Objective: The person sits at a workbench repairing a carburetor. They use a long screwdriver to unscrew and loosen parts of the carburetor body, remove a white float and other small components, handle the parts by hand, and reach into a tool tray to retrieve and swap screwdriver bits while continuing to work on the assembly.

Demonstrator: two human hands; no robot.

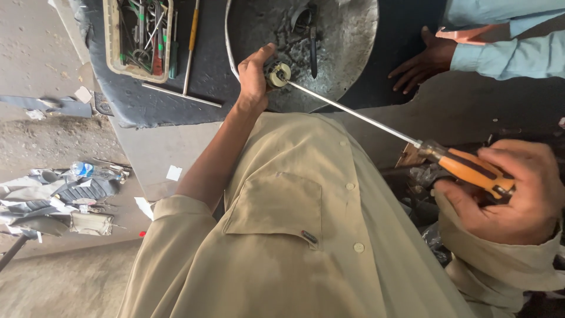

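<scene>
My left hand (254,79) grips a small round metal part (278,73) at the near edge of a large round metal pan (353,53). My right hand (511,194) holds a long screwdriver (471,168) by its orange and black handle. Its thin steel shaft runs up and left, and the tip rests on the round part. Both arms wear a beige shirt, which fills the lower middle of the view.
A cream tray (110,41) of assorted hand tools sits on the dark worktop (147,106), with two metal rods (189,53) beside it. Another person's hand (419,62) in a light blue sleeve rests at the upper right. Rags and litter (65,197) lie on the ground at the left.
</scene>
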